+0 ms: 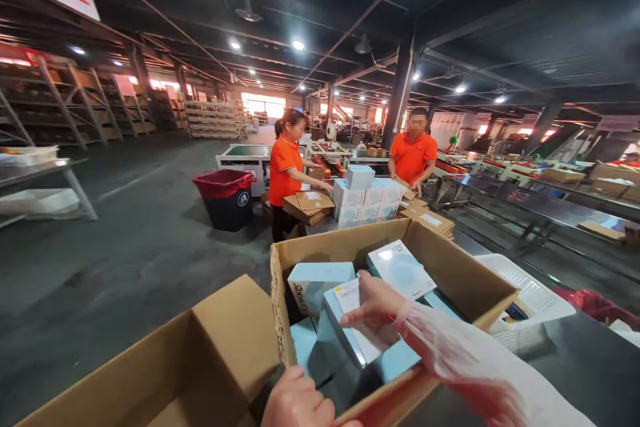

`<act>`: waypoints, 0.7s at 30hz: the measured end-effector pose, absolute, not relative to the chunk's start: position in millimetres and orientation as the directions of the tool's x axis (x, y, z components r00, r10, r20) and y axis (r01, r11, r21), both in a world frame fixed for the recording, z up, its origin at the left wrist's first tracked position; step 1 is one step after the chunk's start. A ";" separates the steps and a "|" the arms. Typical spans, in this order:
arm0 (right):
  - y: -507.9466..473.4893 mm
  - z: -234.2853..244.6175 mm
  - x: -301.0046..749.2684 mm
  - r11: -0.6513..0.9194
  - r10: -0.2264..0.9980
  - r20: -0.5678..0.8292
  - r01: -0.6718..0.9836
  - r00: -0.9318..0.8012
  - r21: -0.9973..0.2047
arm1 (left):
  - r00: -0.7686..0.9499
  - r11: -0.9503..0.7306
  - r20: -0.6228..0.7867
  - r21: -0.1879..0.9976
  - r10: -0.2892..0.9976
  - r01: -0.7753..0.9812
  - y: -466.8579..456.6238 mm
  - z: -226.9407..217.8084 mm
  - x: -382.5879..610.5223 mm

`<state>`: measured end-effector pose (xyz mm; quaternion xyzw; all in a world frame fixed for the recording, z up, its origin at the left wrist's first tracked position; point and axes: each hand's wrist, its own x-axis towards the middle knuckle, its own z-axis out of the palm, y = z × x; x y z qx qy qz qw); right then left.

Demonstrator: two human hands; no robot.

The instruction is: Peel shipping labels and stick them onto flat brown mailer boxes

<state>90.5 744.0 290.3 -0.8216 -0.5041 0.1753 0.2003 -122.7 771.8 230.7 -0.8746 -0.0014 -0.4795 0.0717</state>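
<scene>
Several light-blue and white product boxes lie inside an open cardboard carton (340, 247) in front of me. My right hand (375, 310), in a clear plastic sleeve, reaches into it. Its thumb and fingers grip the upper part of one small product box (336, 328), which has a white label on top. Another product box (400, 270) leans beside that hand, printed side up; a further one (320, 285) stands to the left. At the bottom of the view, my left hand (299, 401) has its fingers curled over the carton's near left edge.
Another open carton (235, 330) stands at lower left. A white plastic basket (535, 290) sits on the table to the right. Beyond are stacked product boxes (367, 197), flattened cartons (310, 203), two people in orange shirts and a black bin (225, 203) lined in red.
</scene>
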 end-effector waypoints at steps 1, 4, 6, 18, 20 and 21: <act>746.8 294.3 101.7 -0.425 0.881 -0.035 0.756 0.472 -0.498 | 0.549 -0.993 0.835 -0.086 -0.029 0.079 776.7 233.2 -111.3; 747.4 315.5 136.1 -0.337 0.780 0.254 0.726 0.572 -0.600 | 0.596 -0.998 0.802 0.011 0.046 0.061 796.9 240.3 -77.6; 735.5 331.5 152.5 -0.179 0.637 0.411 0.644 0.652 -0.744 | 0.635 -0.999 0.772 0.026 0.036 0.025 815.6 243.0 -55.3; 503.8 275.2 9.8 0.233 0.084 -0.006 -0.026 0.996 -0.972 | 0.724 -0.554 0.660 0.532 -0.201 -0.640 661.5 258.8 -20.1; 453.6 256.1 -45.4 0.365 -0.055 -0.162 -0.131 0.985 -0.922 | 0.735 -0.405 0.602 0.616 -0.312 -0.676 600.6 244.4 -44.6; 428.3 246.3 -76.8 0.430 -0.110 -0.237 -0.169 0.965 -0.887 | 0.730 -0.342 0.574 0.646 -0.371 -0.682 570.8 235.2 -59.4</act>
